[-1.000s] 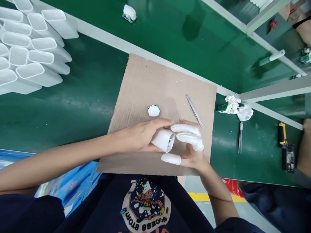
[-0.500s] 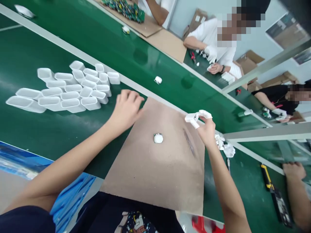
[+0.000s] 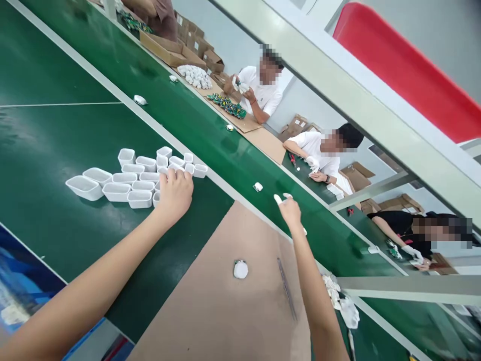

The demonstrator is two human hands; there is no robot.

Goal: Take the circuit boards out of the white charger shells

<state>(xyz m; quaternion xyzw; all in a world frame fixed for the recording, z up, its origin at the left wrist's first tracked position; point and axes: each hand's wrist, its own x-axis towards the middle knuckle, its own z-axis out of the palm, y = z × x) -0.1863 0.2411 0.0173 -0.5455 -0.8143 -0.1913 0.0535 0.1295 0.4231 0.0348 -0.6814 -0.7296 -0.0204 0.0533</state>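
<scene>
My left hand (image 3: pixel 176 195) is at the near right side of a group of white plastic cases (image 3: pixel 121 191), its fingers curled down over one; the fingertips are hidden. My right hand (image 3: pixel 290 209) reaches over the green conveyor belt (image 3: pixel 210 145), its white-covered thumb and finger apart with nothing between them. Just beyond it on the belt lies a small white part on a circuit board (image 3: pixel 257 186). A bit of a white object (image 3: pixel 304 231) shows beside my right wrist. Another white part on a board (image 3: pixel 240 269) rests on the cardboard sheet (image 3: pixel 218 311), left of the tweezers (image 3: pixel 287 288).
Crumpled white material (image 3: pixel 347 311) lies right of the cardboard. A metal rail (image 3: pixel 244 206) separates my table from the belt. Co-workers sit across the belt, near a pile of circuit boards (image 3: pixel 227 105). A red bin (image 3: pixel 406 65) is overhead at the right.
My left hand has moved left onto the white cases. My right hand has gone out over the belt and no longer holds the white case. The view has tilted up.
</scene>
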